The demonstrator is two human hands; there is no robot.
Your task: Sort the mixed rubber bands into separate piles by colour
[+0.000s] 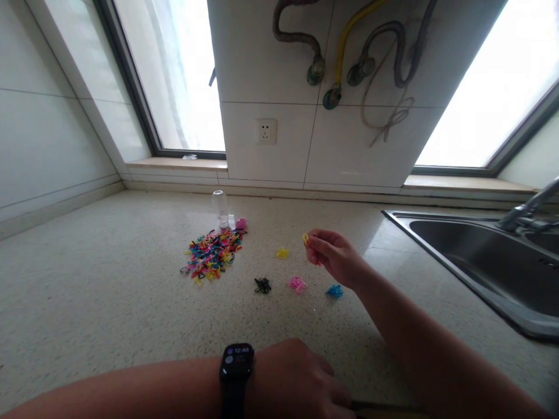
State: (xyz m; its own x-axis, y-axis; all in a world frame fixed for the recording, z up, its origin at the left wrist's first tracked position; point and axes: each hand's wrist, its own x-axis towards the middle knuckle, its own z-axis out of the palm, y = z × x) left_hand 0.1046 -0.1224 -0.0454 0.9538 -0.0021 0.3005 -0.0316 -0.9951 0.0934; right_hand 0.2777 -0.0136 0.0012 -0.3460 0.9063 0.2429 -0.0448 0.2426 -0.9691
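Observation:
A yellow rubber band (pixel 305 239) is pinched between the fingertips of my right hand (pixel 329 253), raised over the counter. Below and around it lie small piles of bands: yellow (pixel 282 253), pink (pixel 297 284), blue (pixel 335 291) and black (pixel 262 285). Further left is a large mixed-colour heap of bands (pixel 213 253), with a clear bottle (pixel 219 209) and a pink cap (pixel 241 223) behind it. My left hand (pixel 301 381), a black watch on its wrist, rests at the near edge of the counter; its fingertips are hidden.
The speckled counter (pixel 131 302) runs back to a tiled wall with a socket (pixel 267 131). A steel sink (pixel 480 250) with a faucet (pixel 530 203) is on the right. Hoses (pixel 345 43) hang on the wall between two windows.

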